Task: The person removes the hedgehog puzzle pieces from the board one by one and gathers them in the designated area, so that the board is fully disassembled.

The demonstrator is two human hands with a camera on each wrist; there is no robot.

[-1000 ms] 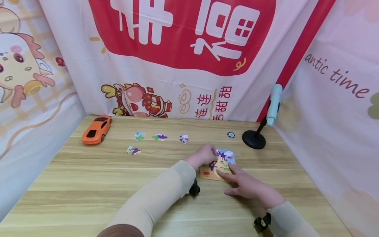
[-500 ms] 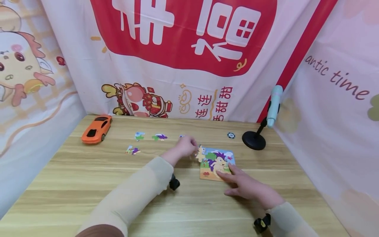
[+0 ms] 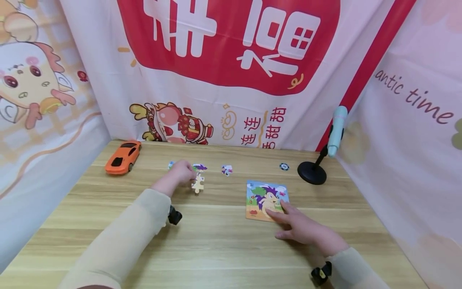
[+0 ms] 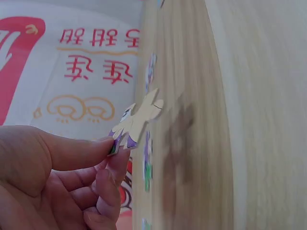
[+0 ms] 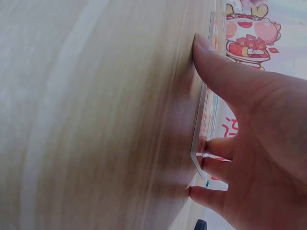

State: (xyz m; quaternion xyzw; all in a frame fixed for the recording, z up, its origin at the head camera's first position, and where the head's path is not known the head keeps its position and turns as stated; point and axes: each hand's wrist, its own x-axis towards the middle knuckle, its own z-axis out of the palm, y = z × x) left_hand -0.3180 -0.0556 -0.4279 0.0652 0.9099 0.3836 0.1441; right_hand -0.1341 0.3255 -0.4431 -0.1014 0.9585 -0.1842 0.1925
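Got a wooden table (image 3: 216,251) with the hedgehog board (image 3: 266,198) lying flat right of centre. Nearest to it with the right hand (image 3: 301,224), spreading its fingers and resting some tips on the near right part. Well left with the left hand (image 3: 180,172), pinching a cream puzzle piece (image 3: 197,185) between thumb and finger, long axis pointed roughly toward the body. From that pinch to the board: rightward, slightly bodyward. Can't tell if touching the purple-green piece (image 3: 199,167) partly hidden just beyond.

A disc (image 3: 284,166) lies between an orange toy car (image 3: 123,157) and black stand (image 3: 312,173).
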